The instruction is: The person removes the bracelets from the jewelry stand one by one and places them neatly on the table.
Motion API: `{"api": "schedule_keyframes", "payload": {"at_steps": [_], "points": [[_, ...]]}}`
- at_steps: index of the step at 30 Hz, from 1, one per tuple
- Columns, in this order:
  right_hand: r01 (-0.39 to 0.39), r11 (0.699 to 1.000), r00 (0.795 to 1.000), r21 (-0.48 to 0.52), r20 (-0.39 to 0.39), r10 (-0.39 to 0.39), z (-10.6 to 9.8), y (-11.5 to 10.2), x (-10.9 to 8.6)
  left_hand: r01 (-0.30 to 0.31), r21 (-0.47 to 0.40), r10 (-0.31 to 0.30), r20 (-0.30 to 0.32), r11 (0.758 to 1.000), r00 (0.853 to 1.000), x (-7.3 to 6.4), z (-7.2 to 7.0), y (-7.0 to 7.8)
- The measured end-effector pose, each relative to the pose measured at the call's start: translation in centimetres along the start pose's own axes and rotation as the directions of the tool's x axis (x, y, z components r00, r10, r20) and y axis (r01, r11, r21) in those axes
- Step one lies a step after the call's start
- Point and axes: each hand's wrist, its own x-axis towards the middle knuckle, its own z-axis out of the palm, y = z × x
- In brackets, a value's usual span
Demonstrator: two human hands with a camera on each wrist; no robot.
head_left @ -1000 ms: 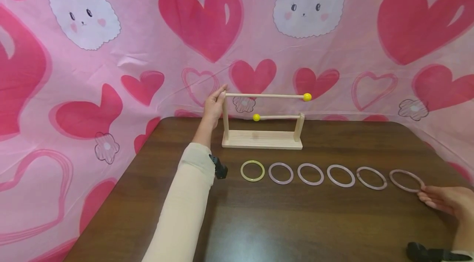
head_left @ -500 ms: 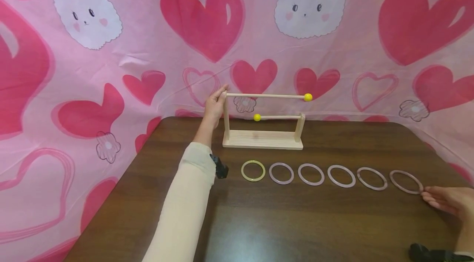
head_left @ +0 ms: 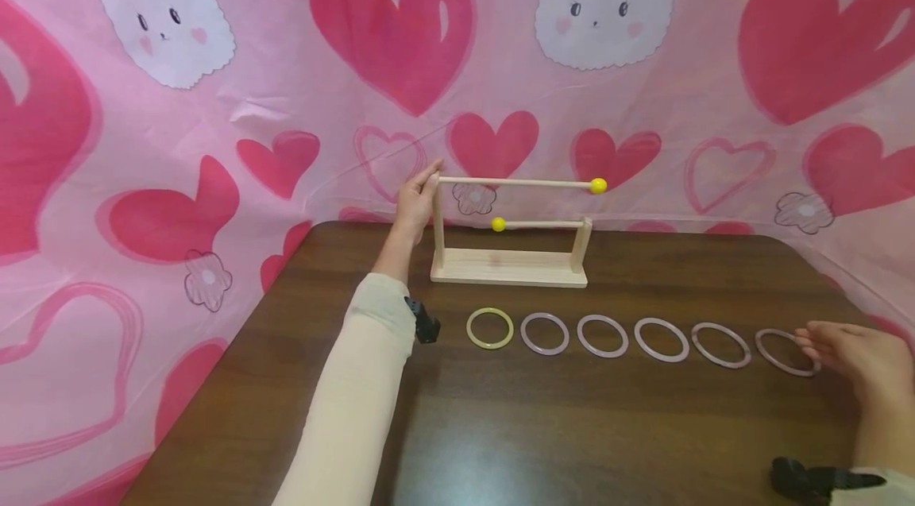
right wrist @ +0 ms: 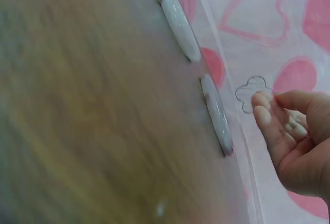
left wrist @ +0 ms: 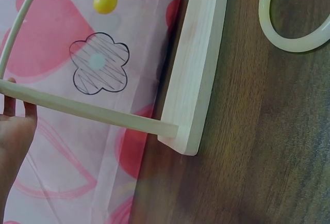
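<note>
My left hand (head_left: 415, 206) grips the top of the left post of a wooden stand (head_left: 507, 268), which has two rods tipped with yellow balls. In the left wrist view, fingers (left wrist: 31, 110) show behind the post (left wrist: 93, 111). My right hand (head_left: 868, 359) hovers over the near right edge of the rightmost bangle (head_left: 786, 368), a pale purplish ring flat on the table. Its fingers are loosely bent with nothing between them. In the right wrist view this hand (right wrist: 296, 136) is apart from the nearest bangle (right wrist: 217, 118).
A row of bangles runs across the table (head_left: 572, 426) in front of the stand: a yellow-green bangle (head_left: 469, 329) at the left end, then several lilac ones, including a pale lilac bangle (head_left: 638, 337). A pink heart-patterned cloth (head_left: 286, 53) hangs behind the table.
My right hand has let go of the rightmost bangle and risen up and slightly leftward over it. The left hand keeps its hold on the stand.
</note>
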Motion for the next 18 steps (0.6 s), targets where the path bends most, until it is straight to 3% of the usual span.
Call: {"api": "schedule_keyframes", "payload": {"at_steps": [4,10,14,18], "points": [[0.079,0.997,0.989,0.027,-0.127,-0.075,1.5,-0.6,0.2,-0.006,-0.008,0.006,0.011,1.0,1.0,-0.1,0.0,0.2],[0.075,0.997,0.97,0.026,-0.234,-0.067,2.6,-0.5,1.8,-0.035,0.065,0.033,0.038,0.997,0.999,-0.2,-0.1,0.3],[0.107,0.994,0.974,-0.003,-0.201,-0.106,3.2,-0.5,2.5,-0.079,0.182,0.048,0.17,0.98,0.984,-0.7,-0.4,0.5],[0.146,0.976,0.972,-0.163,-0.163,-0.172,4.5,-1.7,2.0,-0.115,0.355,0.002,0.303,0.928,0.953,-1.6,-0.8,0.9]]}}
